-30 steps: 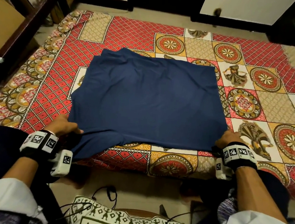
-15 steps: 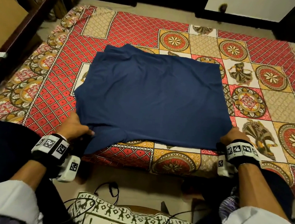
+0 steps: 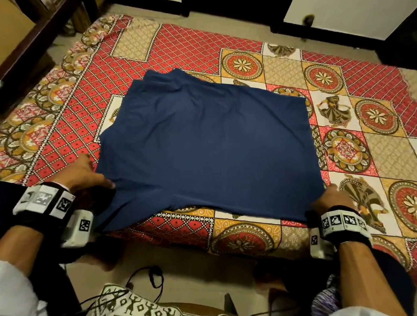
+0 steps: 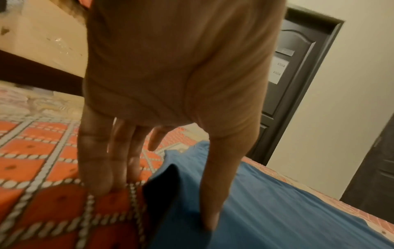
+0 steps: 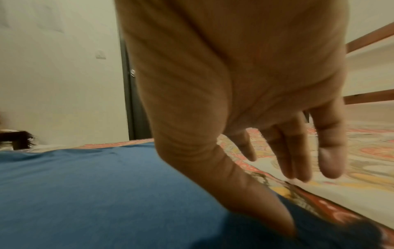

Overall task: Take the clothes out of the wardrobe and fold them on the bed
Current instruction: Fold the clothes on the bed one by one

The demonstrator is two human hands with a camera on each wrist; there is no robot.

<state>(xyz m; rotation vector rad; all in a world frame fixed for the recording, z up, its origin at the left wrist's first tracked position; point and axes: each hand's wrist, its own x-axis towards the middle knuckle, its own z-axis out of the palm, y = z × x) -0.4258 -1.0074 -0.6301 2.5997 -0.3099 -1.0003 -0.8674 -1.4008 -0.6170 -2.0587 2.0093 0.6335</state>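
From the head view, the navy blue garment (image 3: 211,145) is lying spread flat across the patterned bedsheet (image 3: 392,153) of the bed, its near hem hanging just over the bed's front edge. The left hand (image 3: 85,172) is sitting at the near left corner, the right hand (image 3: 332,199) at the near right corner, both at the hem. A patterned cushion (image 3: 163,312) and dark cables (image 3: 151,276) are lying on the floor below.

Over to the left wrist view: the left hand (image 4: 170,84) is reaching down with fingers (image 4: 95,160) straight and spread, resting on the red sheet beside the cloth, while the thumb is pressing onto the blue fabric (image 4: 277,210). That is a wide grip, nothing pinched. A dark door (image 4: 298,84) is standing behind.

Right wrist view now: the right hand (image 5: 245,84) is mirroring it, thumb pressing down on the fabric (image 5: 85,185), fingers (image 5: 298,151) extended loosely above the sheet. Wide again, holding nothing.

This is looking like the smoothing-and-squaring step before a fold. The next move is calling for both hands to pinch the near corners and carry the hem up and over toward the far edge, keeping the sides aligned.
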